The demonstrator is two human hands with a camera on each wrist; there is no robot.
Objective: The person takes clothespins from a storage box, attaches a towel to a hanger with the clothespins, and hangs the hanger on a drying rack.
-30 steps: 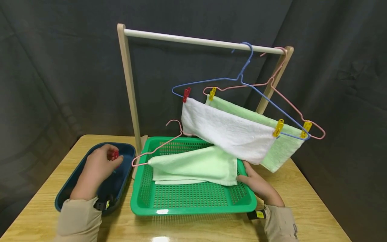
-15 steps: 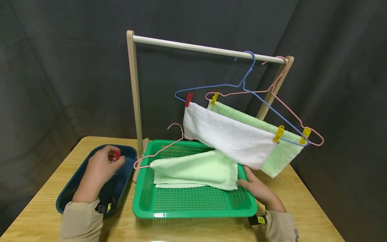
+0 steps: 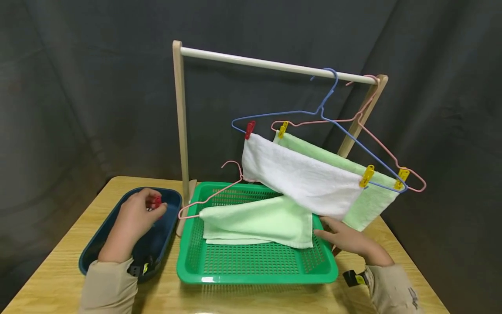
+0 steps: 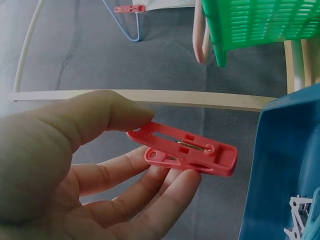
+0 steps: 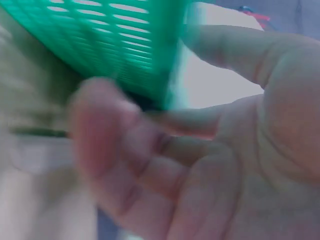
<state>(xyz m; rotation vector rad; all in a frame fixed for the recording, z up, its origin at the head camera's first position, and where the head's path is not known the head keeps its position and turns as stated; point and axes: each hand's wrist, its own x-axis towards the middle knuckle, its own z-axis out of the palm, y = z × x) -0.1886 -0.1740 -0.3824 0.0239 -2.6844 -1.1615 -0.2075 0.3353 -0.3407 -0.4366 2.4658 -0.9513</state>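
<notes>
In the head view my left hand (image 3: 135, 216) is over the dark blue tub (image 3: 90, 244). It pinches a red clothespin (image 4: 192, 150) between thumb and fingers, as the left wrist view shows closely. My right hand (image 3: 353, 240) is at the right rim of the green basket (image 3: 255, 278), its fingers loosely bent; blur hides whether they touch the rim. A light green towel (image 3: 255, 222) lies over a pink hanger (image 3: 211, 195) on the basket. Behind, a white towel (image 3: 298, 170) hangs from a blue hanger (image 3: 280, 114) by red and yellow clothespins.
A wooden rack (image 3: 182, 117) with a white bar (image 3: 274, 64) stands behind the basket. Another pink hanger (image 3: 382, 141) carries a second green towel (image 3: 376, 209). White and teal clothespins (image 4: 300, 220) lie in the tub. Dark curtains back the wooden table (image 3: 51, 266).
My right hand has loosened from the basket's rim, its wrist shifting right. My left hand keeps the red clothespin above the tub. The head view has shifted slightly.
</notes>
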